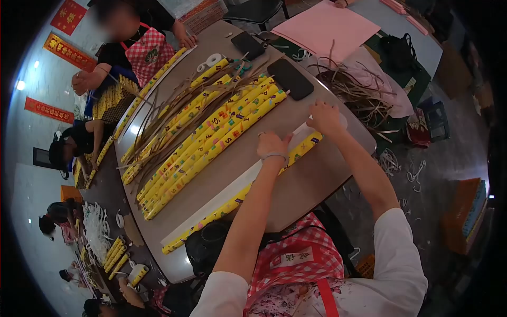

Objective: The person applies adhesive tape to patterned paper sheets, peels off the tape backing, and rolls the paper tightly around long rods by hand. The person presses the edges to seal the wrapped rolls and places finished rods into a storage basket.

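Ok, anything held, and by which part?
Left hand touches the yellow sheet partway along, right hand near its right end; whether gripped, I can't tell.

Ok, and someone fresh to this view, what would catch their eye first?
Probably the bright yellow patterned rolls lying side by side across the middle of the table. Next, perhaps, the long yellow-and-white piece nearer the wearer, under the left hand and right hand. The tangle of brown strips past the table's right side stands out too.
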